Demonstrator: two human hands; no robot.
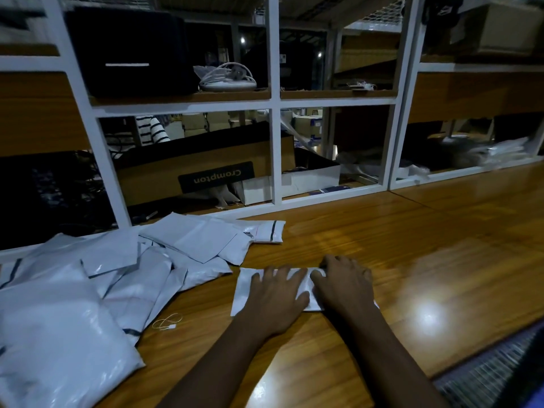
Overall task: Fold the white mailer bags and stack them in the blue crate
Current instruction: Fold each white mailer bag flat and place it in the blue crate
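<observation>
A folded white mailer bag (245, 290) lies flat on the wooden table in front of me. My left hand (275, 295) presses down on its middle with the fingers spread flat. My right hand (343, 282) lies on the bag's right end, fingers bent over the far right edge. A loose heap of white mailer bags (117, 275) covers the table to the left, and one more bag (266, 231) lies behind near the shelf frame. A blue crate's edge (494, 375) shows at the bottom right corner.
A white-framed shelf unit (275, 154) rises at the table's back, holding a cardboard box (203, 169) and a white box (312, 179). A small loop of string (166, 321) lies beside the heap. Bare wooden tabletop (426, 245) stretches to the right.
</observation>
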